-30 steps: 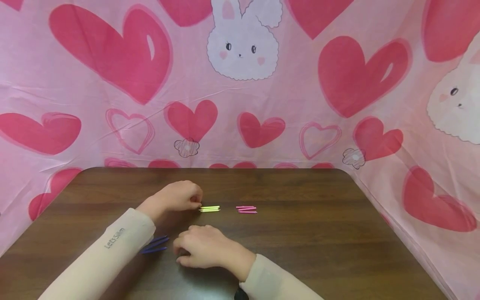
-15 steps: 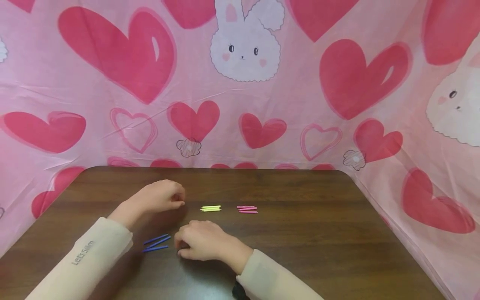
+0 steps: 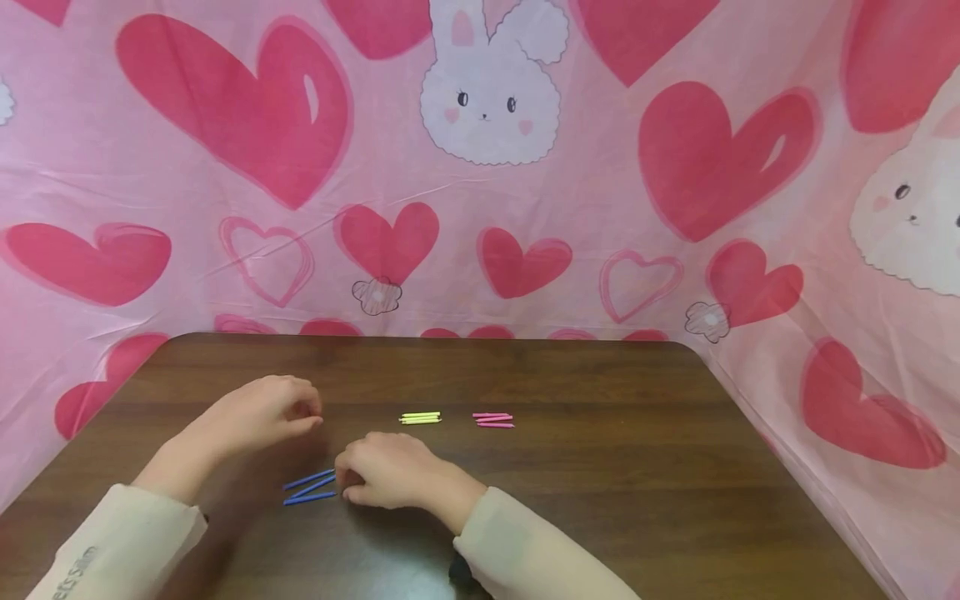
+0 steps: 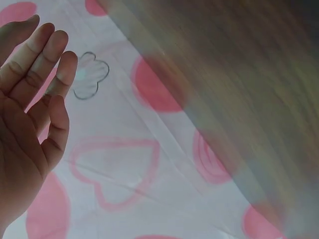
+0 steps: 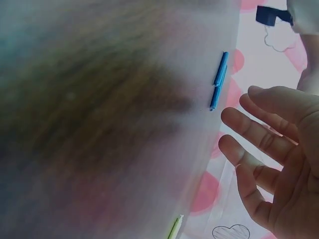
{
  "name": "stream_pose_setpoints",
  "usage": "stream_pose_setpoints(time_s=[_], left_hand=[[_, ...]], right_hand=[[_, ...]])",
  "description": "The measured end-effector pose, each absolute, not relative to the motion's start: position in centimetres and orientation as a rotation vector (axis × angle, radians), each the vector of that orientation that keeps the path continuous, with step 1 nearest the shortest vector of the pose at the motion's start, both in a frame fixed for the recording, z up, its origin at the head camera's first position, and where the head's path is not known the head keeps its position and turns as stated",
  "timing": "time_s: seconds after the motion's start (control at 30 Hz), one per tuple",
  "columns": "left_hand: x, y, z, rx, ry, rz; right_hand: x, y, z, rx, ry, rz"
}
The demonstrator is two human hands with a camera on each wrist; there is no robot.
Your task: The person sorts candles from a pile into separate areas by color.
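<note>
Three thin blue sticks [image 3: 309,497] lie at a slant on the table, left of centre in the head view. At their right ends is my right hand [image 3: 393,471], fingertips right beside them. The right wrist view has its fingers [image 5: 254,132] spread and loosely bent, holding nothing, with blue sticks [image 5: 219,79] beyond them. My left hand [image 3: 255,412] is over the table's left part, behind the blue sticks, its fingers loosely curved. From the left wrist, the palm [image 4: 22,134] shows bare. Farther back are small groups of yellow sticks [image 3: 421,418] and pink sticks [image 3: 493,420].
The dark wooden table [image 3: 637,475] has rounded far corners. A pink cloth [image 3: 525,192] with hearts and rabbits hangs behind it and along its sides. A small black piece [image 3: 460,572] shows under the right sleeve.
My left hand has drawn back from the yellow sticks, leftward and nearer to me, uncovering the blue sticks. My right hand has shifted slightly left and away from me, up to the blue sticks.
</note>
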State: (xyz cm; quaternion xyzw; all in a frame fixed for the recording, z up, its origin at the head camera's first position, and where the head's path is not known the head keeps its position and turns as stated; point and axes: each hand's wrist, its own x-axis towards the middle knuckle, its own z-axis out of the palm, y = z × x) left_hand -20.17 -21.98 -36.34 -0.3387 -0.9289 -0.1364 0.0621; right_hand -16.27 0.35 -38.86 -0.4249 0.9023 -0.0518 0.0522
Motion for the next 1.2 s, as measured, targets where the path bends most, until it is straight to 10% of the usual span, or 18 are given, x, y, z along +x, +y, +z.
stream_pose_setpoints(time_s=[1.2], left_hand=[[-14.8,-23.7,-39.9,-1.059,-2.741,-0.429]], right_hand=[[-17.0,-3.4,-40.5,-1.115,2.735,-0.023]])
